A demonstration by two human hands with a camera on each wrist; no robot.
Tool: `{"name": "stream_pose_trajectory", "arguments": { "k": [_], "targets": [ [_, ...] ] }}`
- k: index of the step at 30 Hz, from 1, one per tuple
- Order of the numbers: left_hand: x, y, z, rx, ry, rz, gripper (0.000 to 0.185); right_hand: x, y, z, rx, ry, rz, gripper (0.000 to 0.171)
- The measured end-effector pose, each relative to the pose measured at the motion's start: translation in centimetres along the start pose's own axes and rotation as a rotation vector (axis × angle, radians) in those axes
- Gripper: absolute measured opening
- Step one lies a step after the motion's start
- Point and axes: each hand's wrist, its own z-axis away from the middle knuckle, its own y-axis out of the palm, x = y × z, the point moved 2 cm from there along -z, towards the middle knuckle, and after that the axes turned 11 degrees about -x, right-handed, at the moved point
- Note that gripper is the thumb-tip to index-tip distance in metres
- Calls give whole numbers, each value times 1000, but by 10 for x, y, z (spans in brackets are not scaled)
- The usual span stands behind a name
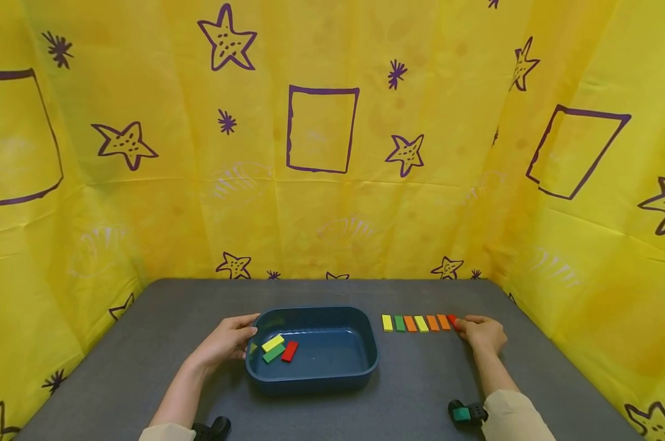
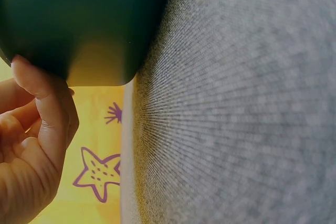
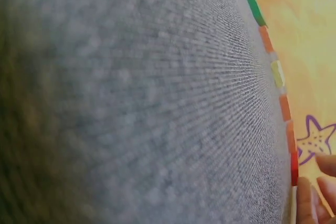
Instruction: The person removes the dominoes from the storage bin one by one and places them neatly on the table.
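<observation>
My left hand [image 1: 228, 338] grips the left end of a dark blue plastic tub [image 1: 332, 375], fingers at its rim. In the left wrist view the thumb lies against the tub's outer wall [image 2: 100, 30]. Inside the tub, near that end, lie a yellow block [image 1: 273, 343], a green block [image 1: 274, 353] and a red block [image 1: 290, 351]. On the right, my right hand [image 1: 484, 335] pinches another red block [image 1: 452, 320], the rightmost of a row. Its fingers [image 3: 304, 203] show beside this block [image 3: 294, 169] in the right wrist view, partly cut off by the frame.
Left of the held block the row runs through orange blocks [image 1: 432, 323], a yellow block [image 1: 421, 324], a green block [image 1: 400, 323] and an end yellow block [image 1: 387, 323], with small gaps. Everything stands on a dark grey table [image 1: 409, 392]. A yellow patterned curtain [image 1: 321, 214] surrounds it.
</observation>
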Motion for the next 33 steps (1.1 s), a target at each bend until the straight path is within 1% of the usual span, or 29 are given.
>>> {"name": "stream_pose_trajectory", "arguments": {
  "k": [4, 8, 13, 16, 21, 27, 33],
  "targets": [
    [-1, 0, 0, 11, 8, 0, 52, 9, -1, 2, -20, -5, 12, 43],
    [-1, -1, 0, 16, 16, 3, 52, 25, -3, 9, 12, -30, -5, 47],
    [-1, -1, -2, 14, 13, 3, 52, 43, -1, 24, 39, -126, -19, 47],
    [0, -1, -2, 13, 8, 3, 52, 55, 3, 34, 70, -168, -62, 46],
    [1, -1, -2, 6, 6, 0, 53, 75, 14, 53, 187, -171, -150, 49],
    [3, -2, -1, 9, 13, 0, 53, 95, 28, 80, 325, -199, -250, 44],
    [2, -1, -2, 11, 21, 1, 53, 111, 41, 110, 396, -248, -269, 38]
  ]
}}
